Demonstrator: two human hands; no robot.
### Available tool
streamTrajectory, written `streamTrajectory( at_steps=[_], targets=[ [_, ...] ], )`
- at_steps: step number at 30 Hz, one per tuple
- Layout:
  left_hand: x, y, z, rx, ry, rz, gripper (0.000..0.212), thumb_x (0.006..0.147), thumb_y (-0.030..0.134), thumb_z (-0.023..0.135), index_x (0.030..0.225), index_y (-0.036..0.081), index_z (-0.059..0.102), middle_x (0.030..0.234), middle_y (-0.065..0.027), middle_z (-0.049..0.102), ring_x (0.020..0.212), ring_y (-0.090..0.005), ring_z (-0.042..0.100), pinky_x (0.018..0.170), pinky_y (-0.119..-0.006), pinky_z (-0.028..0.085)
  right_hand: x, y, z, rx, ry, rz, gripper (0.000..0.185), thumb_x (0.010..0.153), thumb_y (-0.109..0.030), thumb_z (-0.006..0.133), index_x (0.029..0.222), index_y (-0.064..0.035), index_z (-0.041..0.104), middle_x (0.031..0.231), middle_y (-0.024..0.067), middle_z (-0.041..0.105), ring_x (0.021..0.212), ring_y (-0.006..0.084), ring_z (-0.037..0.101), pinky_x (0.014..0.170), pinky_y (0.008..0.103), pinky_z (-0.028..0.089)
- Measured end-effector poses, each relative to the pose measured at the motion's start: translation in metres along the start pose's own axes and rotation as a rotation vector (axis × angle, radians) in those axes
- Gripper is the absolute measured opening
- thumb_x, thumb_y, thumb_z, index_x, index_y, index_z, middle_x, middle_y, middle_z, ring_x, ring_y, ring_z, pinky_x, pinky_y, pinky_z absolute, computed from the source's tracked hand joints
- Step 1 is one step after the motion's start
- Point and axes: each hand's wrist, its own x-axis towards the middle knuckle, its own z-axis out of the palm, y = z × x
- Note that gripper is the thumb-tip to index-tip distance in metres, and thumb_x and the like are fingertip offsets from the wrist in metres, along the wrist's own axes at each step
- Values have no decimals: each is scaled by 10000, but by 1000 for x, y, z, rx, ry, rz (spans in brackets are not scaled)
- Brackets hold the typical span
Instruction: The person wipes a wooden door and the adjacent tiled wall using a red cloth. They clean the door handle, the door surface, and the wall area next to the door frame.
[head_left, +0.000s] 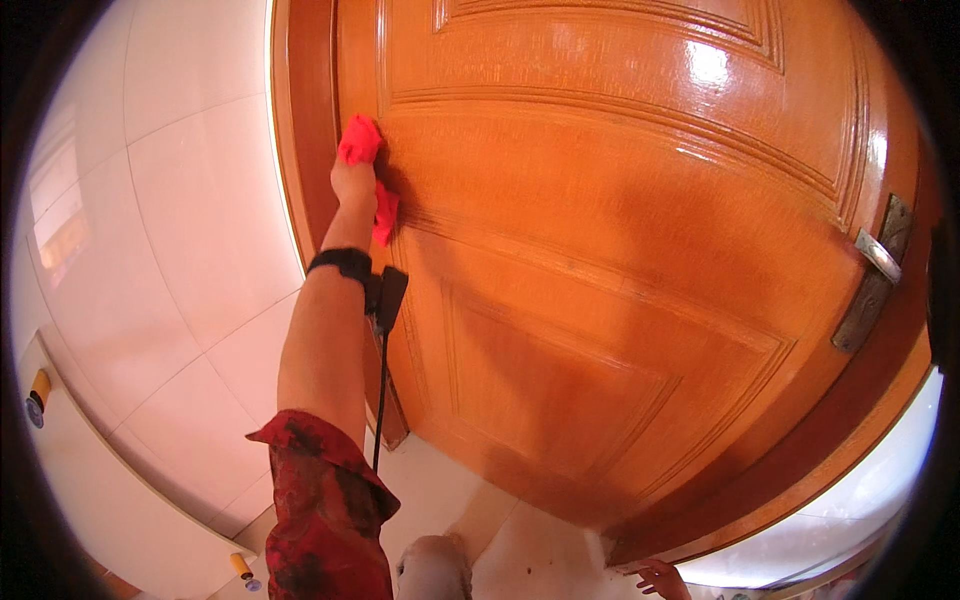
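My left arm reaches up to the hinge-side edge of a varnished wooden panel door (525, 172). My left hand (352, 184) is closed around a bright red cloth (360, 140), pressed to the door beside the frame (304, 127). Part of the cloth hangs below the wrist. Down at the lower right, my right hand (664, 581) is partly in view, its fingers apart and nothing seen in them. It is near the bottom corner of the door frame. A metal lever handle (877, 255) on a worn lock plate (851, 315) sits at the door's right side.
Pale wall tiles (187, 210) run along the left. A white furniture panel (97, 480) with yellow-and-metal knobs (39, 397) stands at lower left. A black strap (341, 261) on my left forearm holds a small device with a cable (381, 405). Light floor tiles (517, 547) lie below.
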Motion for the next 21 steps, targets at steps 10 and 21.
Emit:
streamTrajectory(
  at_steps=[10,21],
  targets=[
    [-102,165,80,-137,-140,658,373,768,-36,544,1132,31,584,1171,-221,576,1100,-376,543,933,-402,429,-30,-18,-3,-9,71,-23,397,910,-190,584,1260,-11,527,1015,98,645,753,216,676,593,335,565],
    [-279,257,103,-29,-401,1090,640,633,-99,613,1231,123,554,1326,-138,498,1263,-314,447,1042,-428,307,-77,-44,7,-69,99,-55,347,906,-205,599,1222,-61,583,964,52,650,747,169,652,598,300,552]
  ],
)
